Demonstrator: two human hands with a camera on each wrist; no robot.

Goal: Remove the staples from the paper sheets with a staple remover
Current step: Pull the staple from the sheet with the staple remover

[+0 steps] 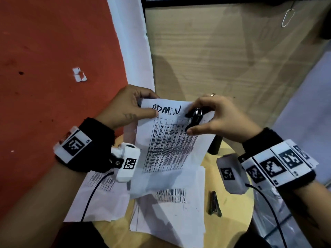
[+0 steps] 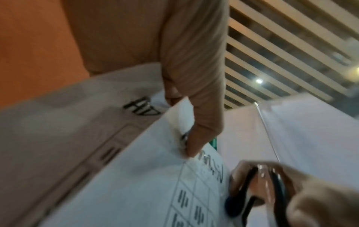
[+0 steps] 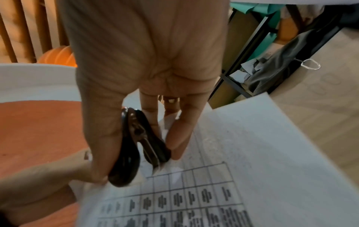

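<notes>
Staple remover [image 1: 194, 117] pinched in right hand [image 1: 222, 117], left hand [image 1: 125, 106] gripping sheets [image 1: 170, 138], seemingly stapled.

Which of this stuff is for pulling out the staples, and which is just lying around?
For the job:
staple remover, pinched in the right hand
stapled sheets, held up by the left hand
loose sheets on the round table

Just lying around:
metal tool on the table
paper scrap on the red floor
wire clip
</notes>
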